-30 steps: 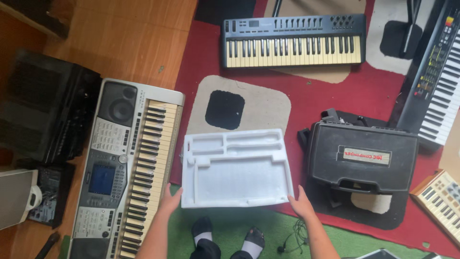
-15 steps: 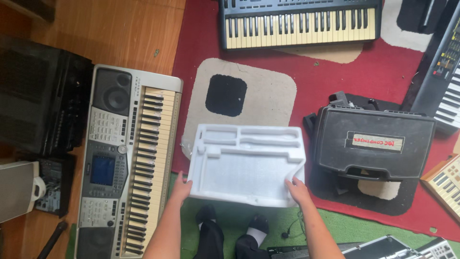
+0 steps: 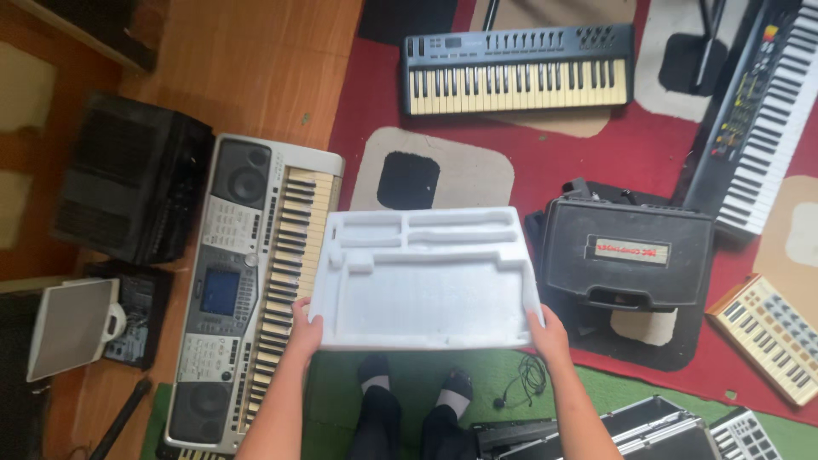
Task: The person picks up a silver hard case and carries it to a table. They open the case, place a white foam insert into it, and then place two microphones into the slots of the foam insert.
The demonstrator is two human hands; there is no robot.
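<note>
At the bottom of the view stand the person's feet in dark socks (image 3: 413, 388) on a green mat (image 3: 596, 388), with a thin black cable (image 3: 520, 388) coiled just to the right of them and the lid of a silver-edged black flight case (image 3: 648, 430) in the corner.

Above the feet, a white moulded foam packing tray with recessed compartments (image 3: 423, 277) is held level in the air, its hollows facing up. The left hand (image 3: 303, 328) grips its near left corner, fingers closed around the edge; the right hand (image 3: 548, 330) clasps the near right corner the same way.

Left of the tray, a long silver arranger keyboard with round speakers and a blue screen (image 3: 247, 290) lies lengthwise on the floor, its keys partly under the tray's edge. Further left sit a black speaker cabinet (image 3: 128, 187) and a small grey-fronted unit (image 3: 72, 328) on bare wooden floorboards (image 3: 256, 68).

Right of the tray rests a black hard plastic carrying case with a label strip (image 3: 626, 254), on a red carpet with beige patches (image 3: 554, 158). A small wood-sided keyboard (image 3: 767, 336) lies near the right edge.

Farthest off, a dark grey controller keyboard (image 3: 518, 68) lies across the carpet, and a black keyboard with coloured buttons (image 3: 758, 119) slants along the right side.
</note>
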